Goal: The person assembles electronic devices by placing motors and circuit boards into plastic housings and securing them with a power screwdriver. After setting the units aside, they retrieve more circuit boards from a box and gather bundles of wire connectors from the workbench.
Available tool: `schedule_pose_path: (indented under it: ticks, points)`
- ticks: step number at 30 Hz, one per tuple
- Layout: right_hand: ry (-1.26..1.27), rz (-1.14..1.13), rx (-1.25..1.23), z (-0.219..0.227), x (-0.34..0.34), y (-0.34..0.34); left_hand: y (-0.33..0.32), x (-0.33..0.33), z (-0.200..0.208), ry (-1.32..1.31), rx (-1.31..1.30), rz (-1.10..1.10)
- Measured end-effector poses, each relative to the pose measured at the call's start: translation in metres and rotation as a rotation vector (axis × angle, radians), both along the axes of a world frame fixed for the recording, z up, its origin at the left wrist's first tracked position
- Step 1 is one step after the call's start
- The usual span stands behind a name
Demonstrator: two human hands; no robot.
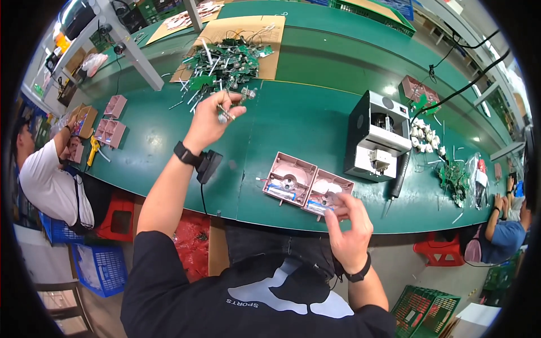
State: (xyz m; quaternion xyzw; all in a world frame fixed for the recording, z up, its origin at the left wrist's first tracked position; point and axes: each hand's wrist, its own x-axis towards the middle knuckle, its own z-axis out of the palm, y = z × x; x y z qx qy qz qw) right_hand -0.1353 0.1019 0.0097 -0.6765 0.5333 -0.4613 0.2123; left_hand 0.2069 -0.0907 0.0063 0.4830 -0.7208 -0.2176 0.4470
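My left hand [209,121] is raised over the bench at the near side of a heap of green circuit boards [225,65]. Its fingers pinch a small electronic part [248,93] that looks clear and rounded; its exact kind is too small to tell. In front of me, two joined pink plastic cases [305,194] lie with their hollow sides up. Inside each are a blue cylindrical battery [281,190], thin wires and a round piece. My right hand [350,231] is at the right case's near corner, thumb and fingers apart; whether they touch it is unclear.
Right of the cases stands a white and black machine [378,138], with a dark-handled tool [400,176] beside it. White parts [424,137] and more circuit boards [454,179] lie farther right. Pink cases [110,132] and a yellow tool [93,150] are near a co-worker [56,174] at left.
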Motion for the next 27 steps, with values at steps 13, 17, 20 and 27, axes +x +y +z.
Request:
schedule_pose_path:
  ticks: [13,17,20,27]
  points:
    - [-0.324,0.411,0.18,0.013,0.048,-0.075,0.106,-0.091,0.019,0.003,-0.04,-0.428]
    - [-0.476,0.273,0.162,0.003,0.041,-0.061,0.106,-0.091,0.025,0.139,0.093,-0.512]
    - [-0.644,0.143,0.125,0.0,0.023,-0.051,0.085,-0.074,0.025,-0.018,0.229,-0.248]
    - [-0.742,0.087,-0.11,0.025,-0.04,0.0,0.068,-0.025,-0.036,-0.585,0.218,0.069]
